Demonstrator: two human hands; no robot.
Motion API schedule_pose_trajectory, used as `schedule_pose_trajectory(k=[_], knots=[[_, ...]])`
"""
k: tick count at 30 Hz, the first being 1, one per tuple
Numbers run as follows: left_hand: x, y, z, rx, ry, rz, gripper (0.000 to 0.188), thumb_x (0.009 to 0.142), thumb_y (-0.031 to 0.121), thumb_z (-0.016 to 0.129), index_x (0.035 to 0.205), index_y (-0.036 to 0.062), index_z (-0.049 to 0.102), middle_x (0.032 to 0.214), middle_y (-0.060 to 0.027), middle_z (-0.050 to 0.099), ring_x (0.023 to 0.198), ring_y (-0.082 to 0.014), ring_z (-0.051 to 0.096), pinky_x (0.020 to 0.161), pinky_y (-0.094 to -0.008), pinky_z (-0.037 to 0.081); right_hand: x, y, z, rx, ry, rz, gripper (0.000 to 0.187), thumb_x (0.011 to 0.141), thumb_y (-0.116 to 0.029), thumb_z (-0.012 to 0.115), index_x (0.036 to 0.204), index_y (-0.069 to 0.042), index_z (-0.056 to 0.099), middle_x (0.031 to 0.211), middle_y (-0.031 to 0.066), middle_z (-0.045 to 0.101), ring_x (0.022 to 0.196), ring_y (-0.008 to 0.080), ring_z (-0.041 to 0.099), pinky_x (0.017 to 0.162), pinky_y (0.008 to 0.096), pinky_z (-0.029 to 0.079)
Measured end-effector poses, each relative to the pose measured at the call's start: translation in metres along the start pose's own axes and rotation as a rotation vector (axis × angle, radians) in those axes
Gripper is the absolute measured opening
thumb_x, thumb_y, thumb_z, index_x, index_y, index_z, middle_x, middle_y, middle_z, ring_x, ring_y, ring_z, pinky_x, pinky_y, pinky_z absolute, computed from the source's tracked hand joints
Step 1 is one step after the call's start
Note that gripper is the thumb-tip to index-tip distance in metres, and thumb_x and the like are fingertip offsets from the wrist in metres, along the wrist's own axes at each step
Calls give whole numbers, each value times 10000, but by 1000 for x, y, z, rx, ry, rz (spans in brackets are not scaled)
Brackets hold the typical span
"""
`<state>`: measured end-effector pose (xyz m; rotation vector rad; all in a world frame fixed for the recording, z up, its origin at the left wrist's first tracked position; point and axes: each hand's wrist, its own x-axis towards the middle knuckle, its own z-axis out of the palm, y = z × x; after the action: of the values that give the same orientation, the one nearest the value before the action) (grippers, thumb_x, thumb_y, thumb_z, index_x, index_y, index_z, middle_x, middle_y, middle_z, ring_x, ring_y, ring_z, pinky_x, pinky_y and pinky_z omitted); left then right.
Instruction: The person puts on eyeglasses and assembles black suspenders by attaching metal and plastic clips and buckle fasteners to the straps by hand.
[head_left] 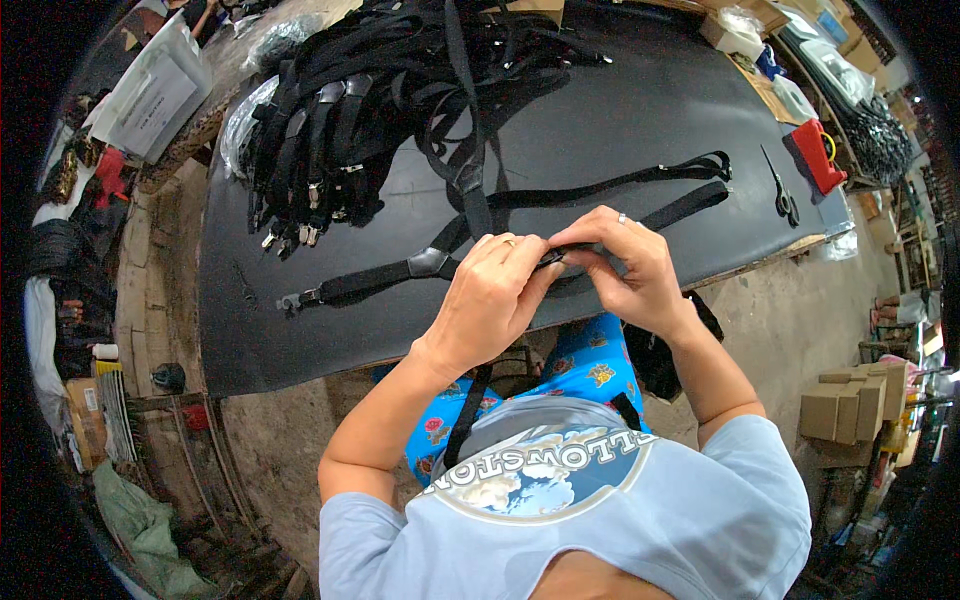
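A pair of black elastic suspenders [590, 189] lies spread on the dark table in front of me. One strap runs left to a metal clip [290, 302], past a dark leather-like join [428, 263]. Close to the near edge, my left hand [482, 300] pinches a black strap end of the suspenders. Right beside it, my right hand [630, 270], with a ring on one finger, grips the same strap between thumb and fingers. A small dark fitting shows between the fingertips, partly hidden. Another strap [465, 100] stretches away toward the heap.
A large heap of black suspenders [350, 140] with metal clips covers the table's far left. Black scissors [782, 195] and a red object [820, 158] lie at the right edge of the black tabletop [650, 110]. Cardboard boxes [845, 405] are stacked at right; a clear bin [155, 95] stands left.
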<state>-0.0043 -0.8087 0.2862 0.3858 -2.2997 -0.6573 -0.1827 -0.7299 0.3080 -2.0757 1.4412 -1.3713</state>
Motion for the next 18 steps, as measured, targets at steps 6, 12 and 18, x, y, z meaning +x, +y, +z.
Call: schedule_pose_trajectory(k=[6,12,18], knots=[[-2,1,2,-15,-41,-46,186,858,78,635,1002,-30,589,872,-185,616,809,-360,585,698,-424,454,-7,-2,11,-38,86,45,271,708,143,593,938,0,617,827,138,592,773,300,599,679,339,479],[2,3,-4,-45,-69,-73,241,864,96,637,1068,-23,589,985,-203,632,924,-368,600,788,-428,471,-7,3,9,-43,95,79,248,724,129,595,933,-3,616,819,136,597,756,296,604,678,339,480],[0,0,-3,-7,-75,-57,247,859,53,615,1086,-35,572,992,-216,613,933,-380,587,820,-434,460,-7,6,10,-34,81,86,235,744,100,619,953,-8,628,852,134,619,778,278,626,678,329,488]])
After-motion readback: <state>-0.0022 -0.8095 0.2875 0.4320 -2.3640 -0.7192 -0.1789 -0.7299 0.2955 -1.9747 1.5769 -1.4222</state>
